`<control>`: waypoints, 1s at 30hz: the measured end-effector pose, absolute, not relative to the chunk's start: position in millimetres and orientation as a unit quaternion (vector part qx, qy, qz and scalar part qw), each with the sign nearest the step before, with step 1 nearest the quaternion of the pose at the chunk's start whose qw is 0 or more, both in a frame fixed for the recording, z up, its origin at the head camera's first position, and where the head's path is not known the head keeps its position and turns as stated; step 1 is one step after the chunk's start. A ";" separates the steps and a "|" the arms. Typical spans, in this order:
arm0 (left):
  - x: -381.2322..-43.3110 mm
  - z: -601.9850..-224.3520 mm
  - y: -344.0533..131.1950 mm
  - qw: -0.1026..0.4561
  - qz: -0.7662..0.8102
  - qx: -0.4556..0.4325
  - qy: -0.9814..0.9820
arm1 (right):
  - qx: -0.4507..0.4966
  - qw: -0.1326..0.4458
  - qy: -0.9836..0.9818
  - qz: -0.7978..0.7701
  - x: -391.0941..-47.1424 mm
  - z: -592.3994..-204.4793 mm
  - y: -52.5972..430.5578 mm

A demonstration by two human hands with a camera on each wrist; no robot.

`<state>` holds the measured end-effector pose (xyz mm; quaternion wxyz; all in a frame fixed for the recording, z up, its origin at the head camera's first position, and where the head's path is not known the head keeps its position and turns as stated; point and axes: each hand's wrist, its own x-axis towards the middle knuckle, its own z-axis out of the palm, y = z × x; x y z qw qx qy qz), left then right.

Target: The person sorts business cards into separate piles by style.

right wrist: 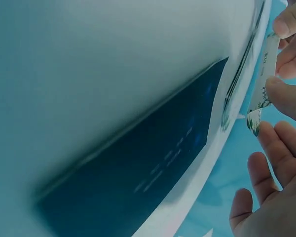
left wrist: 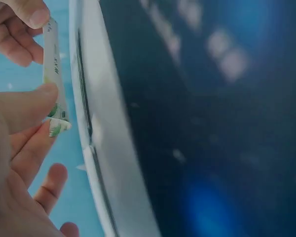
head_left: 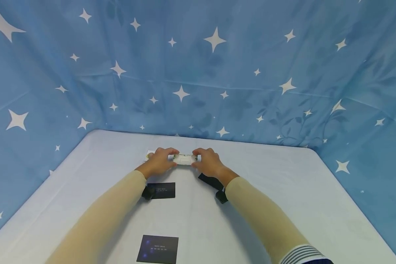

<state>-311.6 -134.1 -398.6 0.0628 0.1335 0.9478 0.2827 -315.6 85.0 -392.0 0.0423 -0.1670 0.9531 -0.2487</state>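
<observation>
A small flat white packet [head_left: 184, 160] with green leaf print is held between my two hands above the far part of the table. My left hand [head_left: 158, 162] pinches its left end between thumb and fingers. At the opposite end, my right hand [head_left: 210, 162] pinches it the same way. Printed lettering runs along the edge of the packet [left wrist: 52, 64] in the left wrist view. A folded corner with leaves shows at the near end of the packet [right wrist: 262, 84] in the right wrist view. The remaining fingers of each hand are spread loosely.
On the white table [head_left: 191, 220] lie a dark card [head_left: 165, 190] by the left wrist and another dark card [head_left: 158, 249] nearer me. A black flat item [head_left: 208, 180] is partly under the right wrist. Behind the left hand is a white-and-yellow item [head_left: 149, 154]. A blue starry curtain [head_left: 198, 73] surrounds the table.
</observation>
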 end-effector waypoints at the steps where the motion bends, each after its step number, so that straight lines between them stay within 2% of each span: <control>1: -314.5 -398.3 -134.0 0.066 0.275 0.130 0.950 | -0.163 0.044 0.955 -0.243 -318.6 -392.0 82.4; 10: -327.2 -397.3 -133.1 0.097 0.211 0.115 0.966 | -0.132 0.068 0.968 -0.205 -330.6 -398.7 68.5; 16: -331.6 -396.2 -133.5 0.116 0.189 0.114 0.968 | -0.141 0.063 0.969 -0.193 -333.2 -402.1 66.9; 30: -336.3 -388.4 -130.7 0.144 0.171 0.119 0.967 | -0.147 0.093 0.967 -0.189 -335.3 -401.1 70.9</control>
